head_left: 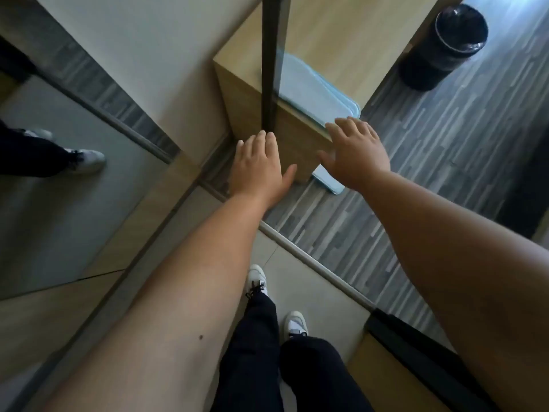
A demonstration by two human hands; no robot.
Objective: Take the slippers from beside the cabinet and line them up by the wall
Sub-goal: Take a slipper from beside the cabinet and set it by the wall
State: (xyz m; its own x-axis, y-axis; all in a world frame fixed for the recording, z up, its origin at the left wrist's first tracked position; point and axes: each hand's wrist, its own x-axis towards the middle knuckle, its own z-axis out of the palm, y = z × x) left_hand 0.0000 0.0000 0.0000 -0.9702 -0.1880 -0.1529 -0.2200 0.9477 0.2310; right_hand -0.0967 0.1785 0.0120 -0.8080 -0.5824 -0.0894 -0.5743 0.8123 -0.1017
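Note:
A light wooden cabinet (246, 93) stands ahead in the corner, with a dark vertical post (271, 55) in front of it. A pale blue-white slipper (315, 87) lies against the cabinet's right side, and another pale slipper's tip (328, 181) shows on the floor below my right hand. My left hand (257, 171) hovers empty with fingers spread, near the cabinet's front corner. My right hand (358, 153) is also empty and spread, just over the slippers' near ends. Neither hand touches a slipper.
A black bin (442, 46) with a dark liner stands on the grey striped floor (430, 150) at the upper right. A mirror panel (59, 185) fills the left. A metal threshold strip (312, 260) crosses the floor. My white shoes (258, 281) stand on beige tile.

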